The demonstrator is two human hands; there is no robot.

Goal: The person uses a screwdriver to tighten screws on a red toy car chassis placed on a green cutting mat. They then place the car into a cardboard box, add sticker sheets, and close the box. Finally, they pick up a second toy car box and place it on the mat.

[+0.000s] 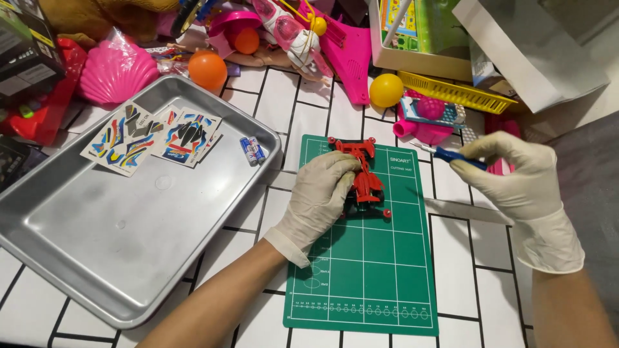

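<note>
Left hand, gloved, lies on the red toy car, fingers wrapped over its left flank and pinning it to the green cutting mat. We read this as a steadying hold: the car sits near the mat's top edge, nose away from us, wheels on the right side showing.

Far left, the metal tray rests on the white tiled tabletop. In it: several sheets of coloured stickers fanned together at the upper part, and a pair of small batteries lying side by side near the right rim. The rest of the tray floor is bare metal. We take it as a holding place for loose parts, kept apart from the mat.

Behind the tray, a pink shell-shaped toy and an orange ball; farther right, a yellow ball and a yellow plastic basket, its contents not clear to us.

Right hand, also gloved, is off the mat to the right, fingers closed around a small blue-handled screwdriver. The shaft points left toward the car but is well apart from it. Grip looks like a pinch near the handle, suited to fine turning.
</note>
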